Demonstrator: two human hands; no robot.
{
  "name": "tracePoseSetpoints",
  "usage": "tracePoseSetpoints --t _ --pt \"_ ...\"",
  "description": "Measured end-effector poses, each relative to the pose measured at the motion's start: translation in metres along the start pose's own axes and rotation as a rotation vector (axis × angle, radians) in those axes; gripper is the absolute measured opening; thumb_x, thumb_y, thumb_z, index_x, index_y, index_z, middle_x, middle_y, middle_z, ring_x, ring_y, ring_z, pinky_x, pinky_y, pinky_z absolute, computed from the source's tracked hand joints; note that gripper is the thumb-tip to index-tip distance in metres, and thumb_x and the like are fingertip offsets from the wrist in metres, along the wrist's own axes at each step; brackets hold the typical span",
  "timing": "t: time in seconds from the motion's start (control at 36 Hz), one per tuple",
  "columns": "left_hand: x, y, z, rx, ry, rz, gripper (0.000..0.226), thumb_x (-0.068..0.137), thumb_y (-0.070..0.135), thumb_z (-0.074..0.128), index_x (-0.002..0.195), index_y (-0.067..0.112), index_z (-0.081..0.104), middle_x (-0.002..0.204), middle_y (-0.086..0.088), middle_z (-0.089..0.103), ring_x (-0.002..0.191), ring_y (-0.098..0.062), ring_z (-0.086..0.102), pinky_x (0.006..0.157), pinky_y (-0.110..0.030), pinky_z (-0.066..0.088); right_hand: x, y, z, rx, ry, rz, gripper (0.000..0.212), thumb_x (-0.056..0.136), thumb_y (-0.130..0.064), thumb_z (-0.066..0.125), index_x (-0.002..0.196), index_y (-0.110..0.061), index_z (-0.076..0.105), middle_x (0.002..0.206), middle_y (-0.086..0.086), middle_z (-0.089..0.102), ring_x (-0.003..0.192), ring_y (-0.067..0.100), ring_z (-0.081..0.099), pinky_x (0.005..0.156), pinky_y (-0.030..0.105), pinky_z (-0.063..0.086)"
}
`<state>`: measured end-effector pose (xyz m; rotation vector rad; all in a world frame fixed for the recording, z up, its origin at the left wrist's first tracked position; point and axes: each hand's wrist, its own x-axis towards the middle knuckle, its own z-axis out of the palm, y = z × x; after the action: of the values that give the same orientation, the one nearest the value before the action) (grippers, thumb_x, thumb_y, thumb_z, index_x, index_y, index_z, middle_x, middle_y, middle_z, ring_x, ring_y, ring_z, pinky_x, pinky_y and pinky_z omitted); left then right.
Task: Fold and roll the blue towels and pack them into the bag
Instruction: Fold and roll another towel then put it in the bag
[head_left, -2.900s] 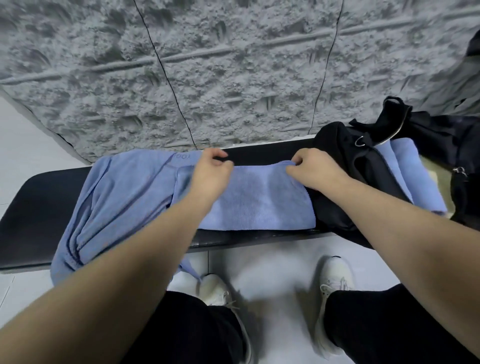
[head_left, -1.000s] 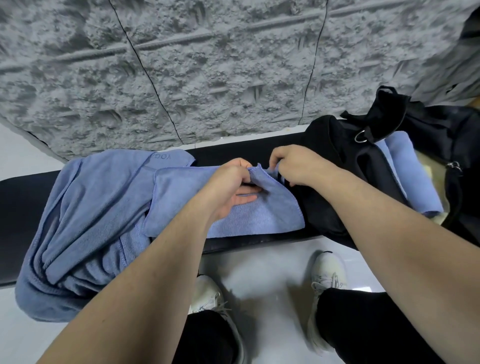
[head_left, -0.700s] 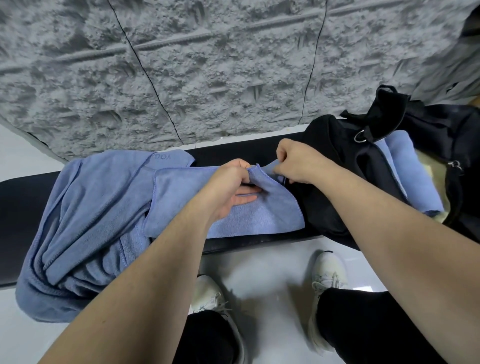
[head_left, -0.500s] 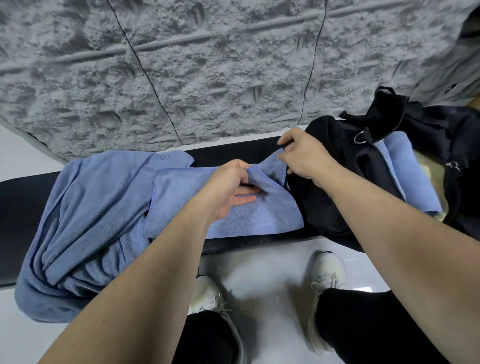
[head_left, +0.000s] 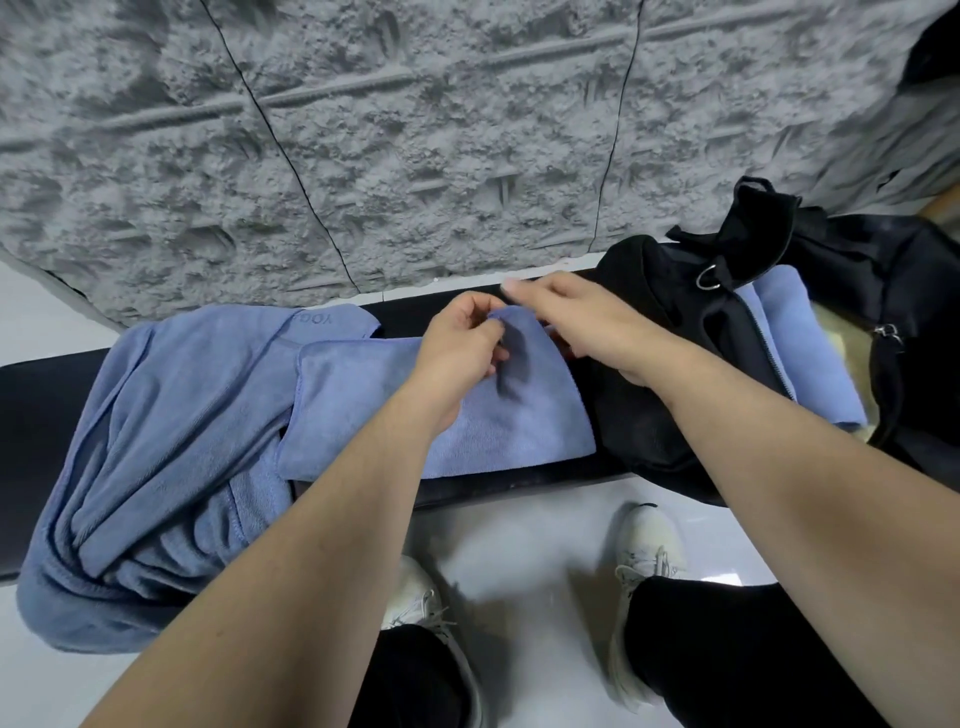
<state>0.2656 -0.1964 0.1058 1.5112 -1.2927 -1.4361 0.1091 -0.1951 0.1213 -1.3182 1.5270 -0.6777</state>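
Fingers of the left hand (head_left: 457, 345) are pinched together on the far right corner of the folded blue towel (head_left: 467, 421), lifting that corner off the surface; fingers of the right hand (head_left: 582, 325) are stretched out and slightly apart, resting over the raised towel edge without gripping it, the fingertips blurred.

Behind everything stands a rough grey textured wall (head_left: 415, 130), crossed by thin dark seams; below it a long black bench (head_left: 31, 405) runs from left to right; a pale glossy floor (head_left: 530, 545) lies under the bench.

On the left part of the bench a big crumpled blue towel (head_left: 171, 457) is heaped, part of it hanging over the near edge, its upper hem bearing small printed letters; the folded blue towel lies flat at the bench's middle, its left end overlapping the crumpled one, its right end touching the black bag (head_left: 660, 405).

That bag sits open at the right end of the bench; inside it lies a rolled blue towel (head_left: 800, 338), partly covered by the bag's flap and zip; a small metal ring (head_left: 707, 278) hangs on a strap above.

Two white shoes (head_left: 647, 551) stand on the floor below.
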Motion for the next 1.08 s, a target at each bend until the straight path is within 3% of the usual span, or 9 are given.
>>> tracePoseSetpoints --t 0.08,0.22,0.39,0.47,0.56,0.69,0.86,0.94,1.08 --pt "0.003 -0.001 0.002 -0.038 0.025 0.024 0.023 0.094 0.0 0.051 0.09 0.02 0.061 0.072 0.004 0.064 0.055 -0.006 0.051 0.049 -0.018 0.04 -0.002 0.005 0.002 -0.097 -0.058 -0.028 0.036 0.08 -0.044 0.077 0.104 -0.021 0.064 0.085 -0.005 0.069 0.076 0.006 0.059 0.071 0.024 0.045" --pt "0.002 -0.007 0.002 0.069 0.009 0.049 0.028 0.092 -0.004 0.046 0.096 0.02 0.059 0.078 0.004 0.058 0.059 -0.009 0.051 0.045 -0.012 0.038 0.003 0.005 0.001 -0.247 0.109 0.008 0.009 0.085 -0.007 0.055 0.077 -0.01 0.057 0.059 -0.002 0.046 0.055 0.014 0.041 0.053 0.025 0.038" --pt "0.013 -0.022 -0.013 0.395 -0.057 0.075 0.029 0.091 0.002 0.048 0.105 0.026 0.055 0.085 0.007 0.058 0.06 -0.016 0.052 0.056 -0.027 0.044 0.006 0.005 0.001 -0.34 0.147 0.086 0.018 0.084 -0.006 0.048 0.098 -0.005 0.06 0.081 0.01 0.06 0.06 0.026 0.06 0.057 0.037 0.06" --pt "0.016 -0.026 -0.018 0.446 -0.014 0.113 0.031 0.091 0.0 0.048 0.102 0.027 0.056 0.085 0.011 0.057 0.061 -0.011 0.052 0.055 -0.024 0.045 0.006 0.005 0.003 -0.402 0.159 0.058 0.017 0.086 -0.011 0.046 0.096 -0.01 0.06 0.083 0.007 0.061 0.058 0.019 0.055 0.052 0.027 0.048" --pt "0.018 -0.029 -0.018 0.473 0.051 0.213 0.033 0.091 -0.001 0.048 0.102 0.028 0.058 0.088 0.008 0.056 0.072 -0.008 0.052 0.054 -0.015 0.044 0.008 0.008 0.005 -0.456 0.161 0.063 0.021 0.087 -0.01 0.047 0.106 -0.014 0.054 0.09 0.005 0.061 0.064 0.019 0.056 0.059 0.031 0.049" --pt "0.021 -0.034 -0.016 0.513 0.163 0.285 0.032 0.09 0.0 0.047 0.101 0.027 0.06 0.093 0.004 0.058 0.071 -0.008 0.052 0.056 -0.021 0.041 0.013 0.013 0.014 -0.624 0.165 -0.07 0.057 0.087 0.001 0.049 0.139 -0.02 0.042 0.132 0.008 0.045 0.108 0.027 0.049 0.079 0.032 0.039" --pt "0.016 -0.034 -0.011 0.529 0.299 0.315 0.032 0.092 0.003 0.049 0.113 0.022 0.062 0.109 0.013 0.05 0.077 -0.006 0.052 0.074 -0.03 0.05 0.022 0.023 0.02 -0.747 0.128 -0.21 0.04 0.089 -0.012 0.056 0.127 -0.023 0.057 0.131 0.001 0.052 0.121 0.023 0.041 0.102 0.034 0.037" --pt "0.012 -0.03 -0.012 0.604 0.297 0.277 0.031 0.093 0.009 0.052 0.119 0.023 0.057 0.116 0.013 0.043 0.073 -0.01 0.053 0.067 -0.033 0.05 0.022 0.023 0.023 -0.73 0.068 -0.221 0.048 0.09 -0.016 0.056 0.138 -0.022 0.05 0.139 0.001 0.052 0.128 0.024 0.042 0.106 0.036 0.036" --pt "0.001 -0.018 -0.021 0.782 0.253 0.122 0.018 0.093 0.026 0.051 0.109 0.023 0.045 0.079 0.005 0.057 0.071 -0.022 0.057 0.058 -0.032 0.038 0.019 0.017 0.029 -0.692 0.002 -0.254 0.058 0.09 -0.023 0.057 0.146 -0.025 0.041 0.141 0.002 0.052 0.131 0.024 0.042 0.106 0.037 0.038"
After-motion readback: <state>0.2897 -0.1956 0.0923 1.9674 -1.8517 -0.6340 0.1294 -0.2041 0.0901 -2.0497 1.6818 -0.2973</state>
